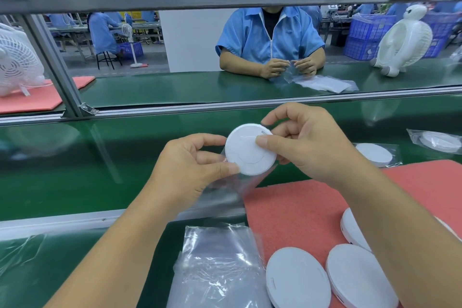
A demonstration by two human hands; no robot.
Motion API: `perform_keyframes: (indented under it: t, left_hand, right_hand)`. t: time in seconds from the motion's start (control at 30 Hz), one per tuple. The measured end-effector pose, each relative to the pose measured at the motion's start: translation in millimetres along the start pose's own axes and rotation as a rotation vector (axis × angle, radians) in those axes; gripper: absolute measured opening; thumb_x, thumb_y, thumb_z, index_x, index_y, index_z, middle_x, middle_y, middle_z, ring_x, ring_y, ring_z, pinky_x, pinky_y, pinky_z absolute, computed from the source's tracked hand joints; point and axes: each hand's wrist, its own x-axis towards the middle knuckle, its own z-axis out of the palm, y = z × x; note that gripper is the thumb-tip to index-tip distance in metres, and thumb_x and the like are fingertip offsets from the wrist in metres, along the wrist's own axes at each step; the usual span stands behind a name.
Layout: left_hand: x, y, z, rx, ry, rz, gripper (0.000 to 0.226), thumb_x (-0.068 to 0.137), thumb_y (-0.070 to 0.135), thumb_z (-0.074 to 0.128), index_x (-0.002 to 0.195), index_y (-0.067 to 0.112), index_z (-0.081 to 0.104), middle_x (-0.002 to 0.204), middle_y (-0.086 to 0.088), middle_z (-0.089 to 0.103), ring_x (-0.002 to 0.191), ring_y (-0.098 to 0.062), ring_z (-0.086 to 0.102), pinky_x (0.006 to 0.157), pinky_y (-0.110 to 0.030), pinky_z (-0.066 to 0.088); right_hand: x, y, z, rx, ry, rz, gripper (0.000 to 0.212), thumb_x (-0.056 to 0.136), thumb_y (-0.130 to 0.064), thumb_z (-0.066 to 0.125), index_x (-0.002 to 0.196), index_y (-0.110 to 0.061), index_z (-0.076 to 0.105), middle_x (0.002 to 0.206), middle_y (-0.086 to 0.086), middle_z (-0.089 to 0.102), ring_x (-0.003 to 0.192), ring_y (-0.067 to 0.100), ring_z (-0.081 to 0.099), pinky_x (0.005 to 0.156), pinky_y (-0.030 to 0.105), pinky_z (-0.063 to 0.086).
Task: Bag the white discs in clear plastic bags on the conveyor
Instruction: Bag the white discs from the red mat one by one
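A white disc (247, 151) is held up over the green conveyor (75, 170). My right hand (307, 142) pinches its right edge between thumb and fingers. My left hand (190, 165) pinches the mouth of a clear plastic bag (225, 190) that hangs below the disc, thumb against the disc's lower left rim. The disc's lower edge sits at the bag's opening. Three bare white discs (297, 280) lie on the pink foam mat (300, 207) at the lower right. A stack of empty clear bags (215, 267) lies in front of me.
Two bagged discs (375, 154) lie on the conveyor at the right. Across the belt a person in a blue shirt (270, 40) handles clear bags (322, 82). White fans (402, 40) stand on the far side, and an aluminium post (55, 65) rises at the left.
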Motion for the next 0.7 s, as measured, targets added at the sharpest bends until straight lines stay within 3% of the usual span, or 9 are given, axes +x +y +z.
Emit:
perform_keyframes:
  t: [0.07,0.13,0.2,0.27,0.37,0.47,0.53,0.6,0.7]
  left_hand:
    - [0,1,4,-0.161,-0.014,-0.026,0.063,0.058,0.016,0.089,0.117,0.008,0.069,0.096,-0.019,0.081,0.083,-0.037,0.08,0.068,-0.044,0.067]
    - [3,1,7,-0.316,0.03,-0.053,0.057,0.06,0.013,0.086,0.114,0.004,0.07,0.095,-0.02,0.08,0.079,-0.033,0.08,0.061,-0.038,0.065]
    - [5,0,11,-0.389,0.134,-0.079,0.055,0.058,0.016,0.085,0.11,0.004,0.071,0.089,-0.015,0.081,0.07,-0.024,0.078,0.056,-0.031,0.062]
    - [9,-2,9,-0.365,0.207,-0.105,0.061,0.057,0.023,0.087,0.114,0.006,0.071,0.089,-0.011,0.081,0.072,-0.022,0.077,0.061,-0.035,0.064]
    - [7,1,-18,0.249,0.16,-0.136,0.06,0.058,0.05,0.097,0.108,0.026,0.073,0.088,0.007,0.08,0.076,-0.015,0.076,0.072,-0.038,0.064]
    - [-6,6,-44,0.962,-0.136,-0.423,0.06,0.04,0.069,0.09,0.082,0.027,0.078,0.068,0.012,0.075,0.059,-0.01,0.068,0.063,-0.027,0.058]
    - [-13,0,-45,1.03,-0.312,-0.606,0.052,0.049,0.056,0.096,0.081,0.018,0.079,0.064,0.009,0.075,0.059,-0.008,0.07,0.058,-0.023,0.059]
    - [-14,-5,-43,1.04,-0.372,-0.604,0.037,0.062,0.039,0.097,0.082,0.013,0.08,0.065,0.008,0.077,0.06,-0.004,0.071,0.056,-0.02,0.056]
    - [-10,-6,-47,0.966,-0.408,-0.555,0.014,0.075,0.025,0.091,0.08,0.016,0.081,0.071,0.008,0.079,0.067,-0.002,0.075,0.062,-0.02,0.055]
  right_hand:
    - [1,4,5,0.023,0.007,-0.026,0.015,0.084,-0.013,0.081,0.093,-0.016,0.07,0.065,0.006,0.072,0.057,0.023,0.059,0.06,0.056,0.053]
    - [0,5,12,0.005,-0.031,-0.069,0.004,0.088,-0.02,0.077,0.092,-0.018,0.075,0.074,0.005,0.075,0.065,0.021,0.065,0.066,0.049,0.054]
    - [-4,7,21,0.002,-0.162,-0.052,0.015,0.09,-0.034,0.072,0.098,-0.024,0.079,0.085,0.001,0.078,0.077,0.02,0.073,0.073,0.041,0.06]
    - [-3,14,24,-0.003,-0.192,-0.002,0.012,0.086,-0.034,0.073,0.096,-0.031,0.08,0.079,-0.001,0.078,0.07,0.016,0.074,0.066,0.037,0.063]
    - [11,38,12,-0.15,0.088,0.145,0.014,0.085,-0.017,0.076,0.073,-0.023,0.08,0.062,0.002,0.074,0.056,0.019,0.073,0.06,0.044,0.064]
    - [23,67,-14,-0.161,0.349,0.417,0.021,0.088,-0.01,0.071,0.067,-0.011,0.075,0.063,0.012,0.073,0.062,0.03,0.075,0.073,0.05,0.064]
    - [29,81,-26,-0.269,0.402,0.546,0.015,0.087,-0.012,0.068,0.074,-0.01,0.074,0.074,0.015,0.075,0.075,0.035,0.075,0.079,0.048,0.062]
    - [31,83,-20,-0.646,0.346,0.612,0.019,0.086,-0.027,0.066,0.096,-0.01,0.071,0.103,0.015,0.072,0.096,0.037,0.067,0.079,0.04,0.054]
    - [35,69,12,-1.045,0.247,0.41,0.048,0.089,-0.05,0.063,0.117,-0.012,0.06,0.121,0.014,0.061,0.111,0.04,0.057,0.079,0.041,0.047]
